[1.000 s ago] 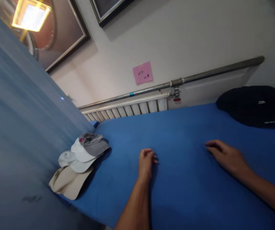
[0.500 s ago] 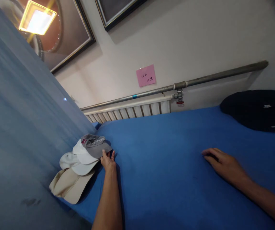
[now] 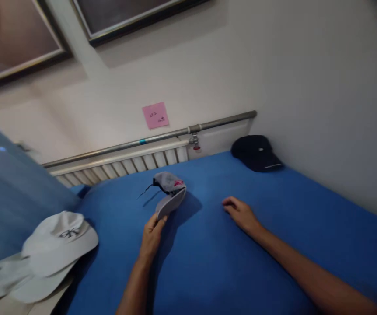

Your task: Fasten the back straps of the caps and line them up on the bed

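Note:
My left hand pinches the brim of a grey baseball cap that has a red mark on its front. The cap is tilted above the blue-covered surface, and its loose back strap dangles to the left. To the right, my right hand is held low with its fingers curled and nothing visible in them. At the left lie a white cap with dark lettering, another white cap partly beneath it, and a beige cap at the bottom, cut off by the frame edge.
A black cap sits at the far right corner against the wall. Behind the surface run a white radiator and a metal pipe with a red-handled valve. A blue curtain hangs at the left.
My left hand has lifted the grey cap off the pile and carried it right, uncovering the white cap's lettering. The view has turned right; my right hand keeps its curled shape.

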Demonstrator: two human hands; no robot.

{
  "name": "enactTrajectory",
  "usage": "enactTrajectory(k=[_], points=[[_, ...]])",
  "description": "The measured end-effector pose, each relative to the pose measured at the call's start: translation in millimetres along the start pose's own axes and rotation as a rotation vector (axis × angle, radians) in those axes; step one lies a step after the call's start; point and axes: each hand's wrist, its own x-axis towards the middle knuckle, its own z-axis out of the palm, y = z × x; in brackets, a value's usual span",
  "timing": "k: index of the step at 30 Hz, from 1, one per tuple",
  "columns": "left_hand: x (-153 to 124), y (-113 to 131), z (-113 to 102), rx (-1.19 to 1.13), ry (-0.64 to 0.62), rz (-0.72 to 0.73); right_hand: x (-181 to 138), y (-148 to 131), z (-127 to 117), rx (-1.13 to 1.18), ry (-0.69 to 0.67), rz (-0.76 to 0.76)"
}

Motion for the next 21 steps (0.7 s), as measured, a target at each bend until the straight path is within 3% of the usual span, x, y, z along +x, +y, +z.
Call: enactTrajectory(k=[2, 5, 8, 14, 21], points=[[-7.8, 0.4, 11.0, 0.184, -0.201, 0.011, 0.0, -0.2, -3.4, 0.172, 0.0, 0.156], [-9.8, 2.4, 18.6, 0.232, -0.324, 0.074, 2.2, 0.5, -9.1, 0.352, 0.004, 0.255], [-1.5, 2.3, 18.3, 0.226, -0.305, 0.113, 4.8, 3.1, -13.6, 0.405, 0.048, 0.273], [19.5, -11.1, 8.8, 0.278, -0.141, 0.235, 4.4, 6.6, -15.2, 0.481, 0.058, 0.318], [15.4, -24.9, -0.4, 0.428, -0.104, 0.357, 9.0, 5.0, -13.4, 0.438, 0.045, 0.321]])
